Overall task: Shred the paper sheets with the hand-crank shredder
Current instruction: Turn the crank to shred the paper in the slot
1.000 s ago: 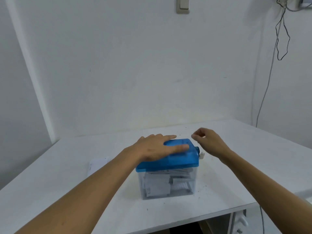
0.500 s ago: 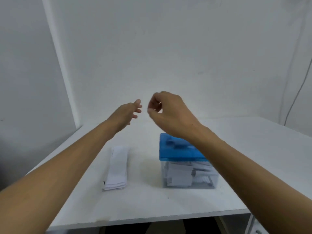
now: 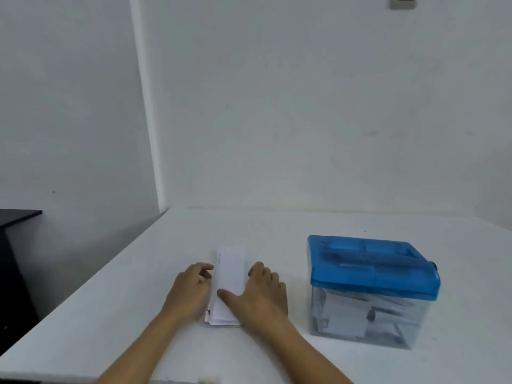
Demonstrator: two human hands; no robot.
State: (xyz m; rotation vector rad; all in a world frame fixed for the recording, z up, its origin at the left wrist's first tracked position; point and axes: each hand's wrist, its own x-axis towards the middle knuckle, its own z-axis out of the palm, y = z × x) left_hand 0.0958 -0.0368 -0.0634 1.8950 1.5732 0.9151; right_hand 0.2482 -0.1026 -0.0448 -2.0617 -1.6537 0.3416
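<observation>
Both of your forearms reach in from the near edge of the white table (image 3: 110, 314) and meet at the stack of paper sheets (image 3: 228, 284), a narrow pile lying lengthwise away from you. Your left hand (image 3: 191, 292) rests against the stack's left side with its fingers curled at the edge; whether they pinch a sheet you cannot tell. Your right hand (image 3: 263, 295) lies flat and spread, thumb across the top sheet and fingers along the right edge. To the right, apart from your hands, stands the hand-crank shredder (image 3: 371, 289): a blue lid over a clear bin holding paper pieces. Farther off, the table meets a white wall (image 3: 277, 106), with a dark cabinet (image 3: 11, 259) at far left.
</observation>
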